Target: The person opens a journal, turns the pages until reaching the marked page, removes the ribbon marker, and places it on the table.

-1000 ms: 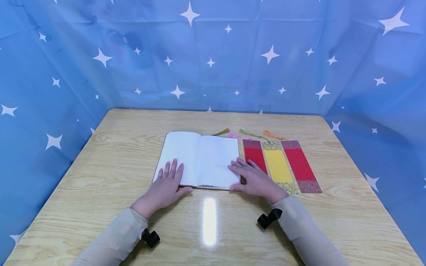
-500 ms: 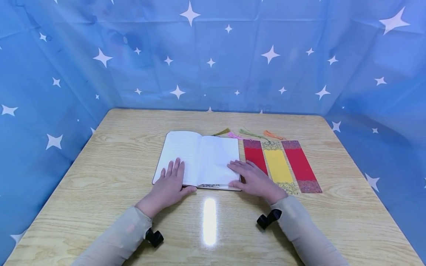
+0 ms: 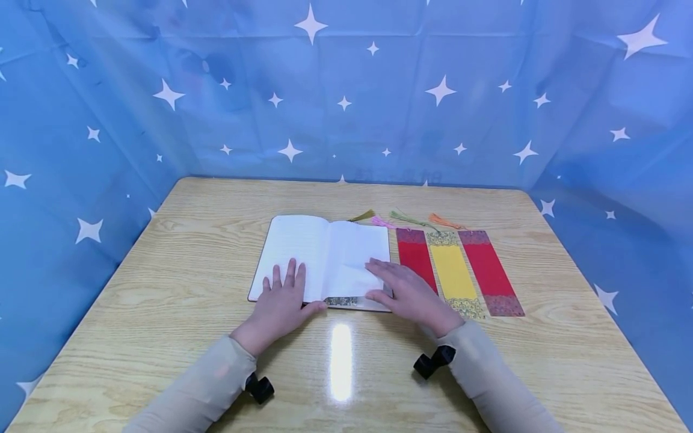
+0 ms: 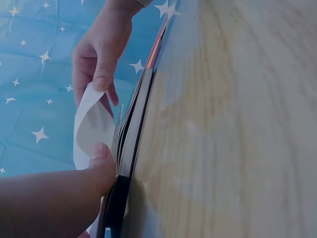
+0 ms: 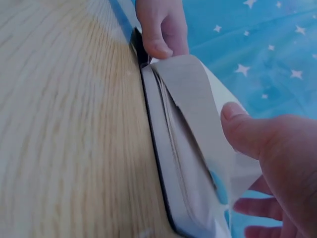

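An open notebook with white pages lies on the table. My left hand rests on its left page with spread fingers, the thumb at the lower edge by the spine. At the right side, my right hand pinches a page between thumb and fingers. That page is raised and curved, shown in both wrist views. Beneath it a patterned strip shows at the lower edge; the rest of the strip is hidden. An olive tassel sticks out past the notebook's top edge.
Right of the notebook lie a red bookmark, partly behind my right hand, a yellow bookmark and another red bookmark. Pink, green and orange tassels lie above them. A blue starry curtain surrounds the wooden table.
My left hand has slid right toward the spine. My right hand has moved slightly left with the page, whose lower edge has lifted and uncovered more of the patterned strip.
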Tool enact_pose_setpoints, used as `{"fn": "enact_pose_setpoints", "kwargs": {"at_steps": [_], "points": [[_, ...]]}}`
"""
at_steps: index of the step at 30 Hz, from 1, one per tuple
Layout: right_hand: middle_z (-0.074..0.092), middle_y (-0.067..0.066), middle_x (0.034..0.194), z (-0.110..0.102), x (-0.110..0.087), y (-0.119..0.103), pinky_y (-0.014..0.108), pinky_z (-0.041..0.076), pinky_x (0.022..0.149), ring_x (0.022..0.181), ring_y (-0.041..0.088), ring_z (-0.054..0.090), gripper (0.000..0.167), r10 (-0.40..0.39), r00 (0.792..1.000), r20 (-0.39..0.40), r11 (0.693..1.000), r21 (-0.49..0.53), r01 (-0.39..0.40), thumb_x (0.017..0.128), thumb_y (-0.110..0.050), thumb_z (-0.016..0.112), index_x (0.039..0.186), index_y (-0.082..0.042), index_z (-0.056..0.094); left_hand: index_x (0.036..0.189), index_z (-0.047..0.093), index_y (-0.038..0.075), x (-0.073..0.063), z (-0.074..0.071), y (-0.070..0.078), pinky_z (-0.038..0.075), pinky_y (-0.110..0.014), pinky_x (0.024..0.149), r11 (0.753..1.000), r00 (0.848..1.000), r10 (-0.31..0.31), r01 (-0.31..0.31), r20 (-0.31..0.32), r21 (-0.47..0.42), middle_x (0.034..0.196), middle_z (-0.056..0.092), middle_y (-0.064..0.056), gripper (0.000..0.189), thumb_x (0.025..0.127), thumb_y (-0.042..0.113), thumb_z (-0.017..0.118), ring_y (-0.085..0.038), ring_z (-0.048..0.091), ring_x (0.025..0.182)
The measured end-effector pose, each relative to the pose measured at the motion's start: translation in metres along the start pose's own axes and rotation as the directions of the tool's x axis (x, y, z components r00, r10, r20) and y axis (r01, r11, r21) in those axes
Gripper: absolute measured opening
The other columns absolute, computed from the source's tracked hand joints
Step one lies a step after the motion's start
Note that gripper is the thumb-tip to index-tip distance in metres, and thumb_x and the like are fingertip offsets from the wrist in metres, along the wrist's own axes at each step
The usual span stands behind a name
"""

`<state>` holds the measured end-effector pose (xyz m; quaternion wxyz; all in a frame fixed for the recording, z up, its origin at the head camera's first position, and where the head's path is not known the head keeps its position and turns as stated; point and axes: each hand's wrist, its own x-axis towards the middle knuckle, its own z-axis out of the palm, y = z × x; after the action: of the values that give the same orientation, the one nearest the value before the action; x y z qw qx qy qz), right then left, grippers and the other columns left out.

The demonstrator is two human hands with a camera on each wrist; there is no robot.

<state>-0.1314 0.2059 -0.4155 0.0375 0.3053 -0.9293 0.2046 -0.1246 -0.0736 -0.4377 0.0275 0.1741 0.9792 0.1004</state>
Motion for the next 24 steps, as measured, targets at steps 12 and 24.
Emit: {"fn": "enact_pose_setpoints", "kwargs": {"at_steps": [12, 24], "points": [[0.035, 0.016, 0.145, -0.0027, 0.0007, -0.0044, 0.050, 0.030, 0.104, 0.133, 0.029, 0.033, 0.065, -0.080, 0.991, -0.111, 0.995, -0.062, 0.074, 0.086, -0.037, 0.066, 0.139, -0.007, 0.043, 0.139, 0.037, -0.004, -0.0037, -0.0056, 0.0023, 0.031, -0.063, 0.095, 0.998, 0.982, 0.068, -0.069, -0.179, 0.004, 0.142, 0.032, -0.028, 0.089, 0.083, 0.063, 0.053, -0.051, 0.030, 0.126], [0.030, 0.012, 0.149, -0.0075, 0.0009, -0.0110, 0.049, 0.028, 0.105, 0.137, 0.025, 0.025, 0.073, -0.057, 0.986, -0.154, 0.998, -0.031, 0.053, 0.086, -0.038, 0.064, 0.145, -0.008, 0.032, 0.142, 0.031, -0.003, -0.0044, -0.0069, -0.0003, 0.026, -0.061, 0.100, 0.960, 0.879, 0.268, -0.279, -0.395, 0.030, 0.147, 0.024, -0.026, 0.081, 0.084, 0.043, 0.066, -0.044, 0.028, 0.131]]}}
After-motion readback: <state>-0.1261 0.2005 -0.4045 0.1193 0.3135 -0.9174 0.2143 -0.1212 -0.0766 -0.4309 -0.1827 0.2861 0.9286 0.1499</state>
